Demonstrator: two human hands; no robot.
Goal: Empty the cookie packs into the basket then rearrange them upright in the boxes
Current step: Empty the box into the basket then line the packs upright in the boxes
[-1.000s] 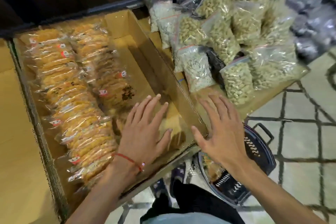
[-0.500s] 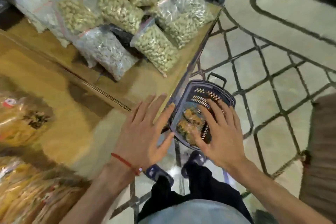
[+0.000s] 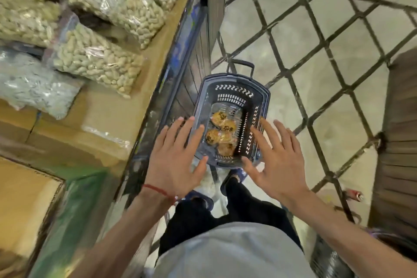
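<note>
A dark blue plastic basket [image 3: 232,82] stands on the floor in front of my feet, with a few wrapped golden cookie packs [image 3: 222,130] lying in its bottom. My left hand [image 3: 177,153] hovers over the basket's left rim, fingers spread and straight, holding nothing. Over the right rim my right hand [image 3: 278,157] is spread the same way and is empty too. Only a corner of the cardboard box [image 3: 24,189] shows at the lower left; the cookies packed in it are out of view.
Clear bags of peanuts [image 3: 97,61] and pale seeds [image 3: 33,88] lie on the cardboard-covered table [image 3: 108,117] at the left. The table's metal edge runs beside the basket. The tiled floor [image 3: 316,56] spreads right, with a brown wooden piece [image 3: 401,142] at the far right.
My view swung from the cookie box to the floor basket. Both open hands moved off the box and now hover over the basket.
</note>
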